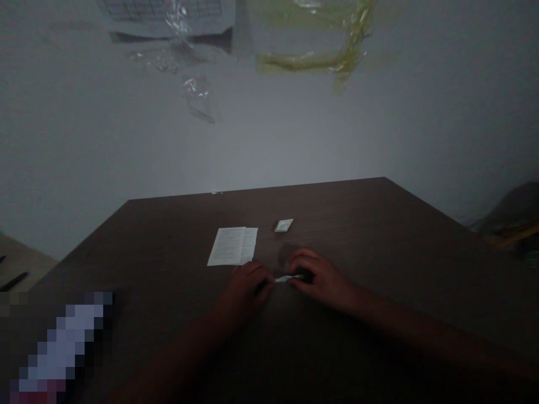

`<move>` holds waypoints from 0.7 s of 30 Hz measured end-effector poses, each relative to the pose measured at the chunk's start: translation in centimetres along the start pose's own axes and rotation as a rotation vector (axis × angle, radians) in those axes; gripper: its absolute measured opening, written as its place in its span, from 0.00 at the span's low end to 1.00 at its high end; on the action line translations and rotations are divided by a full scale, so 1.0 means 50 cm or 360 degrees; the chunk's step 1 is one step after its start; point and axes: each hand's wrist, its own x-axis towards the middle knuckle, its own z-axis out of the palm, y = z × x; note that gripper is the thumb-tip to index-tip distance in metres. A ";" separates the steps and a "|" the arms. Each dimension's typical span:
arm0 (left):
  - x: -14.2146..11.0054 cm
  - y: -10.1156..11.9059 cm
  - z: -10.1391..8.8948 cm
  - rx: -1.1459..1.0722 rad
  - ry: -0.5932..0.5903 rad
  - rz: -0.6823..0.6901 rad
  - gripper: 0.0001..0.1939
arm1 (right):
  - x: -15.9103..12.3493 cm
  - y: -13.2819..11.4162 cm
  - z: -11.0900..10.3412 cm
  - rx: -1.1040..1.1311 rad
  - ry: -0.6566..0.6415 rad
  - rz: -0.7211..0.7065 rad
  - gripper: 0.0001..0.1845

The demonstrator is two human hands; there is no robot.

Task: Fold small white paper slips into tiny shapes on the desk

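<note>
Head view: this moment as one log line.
left hand: strip, left end; right hand: strip, right end; white piece: beyond hands; sheets: overlapping, beyond left hand; surface: table

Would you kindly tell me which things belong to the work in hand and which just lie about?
Probably the work:
small paper piece, between left hand and right hand
printed sheets, beyond the left hand
folded paper, beyond the piece

Apparently lying about:
white scrap, at the table's far edge
blurred thing, lower left
</note>
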 end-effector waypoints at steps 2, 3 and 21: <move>0.000 0.003 -0.002 -0.0012 -0.0005 -0.0008 0.08 | 0.000 -0.003 -0.001 -0.0035 -0.0057 -0.0024 0.10; 0.001 0.004 -0.003 -0.0021 -0.0006 -0.0013 0.08 | 0.000 -0.004 -0.001 -0.0048 -0.0074 -0.0041 0.10; 0.006 -0.005 0.005 -0.0035 0.0018 -0.0108 0.12 | 0.000 -0.004 -0.009 -0.0195 -0.0146 -0.0033 0.06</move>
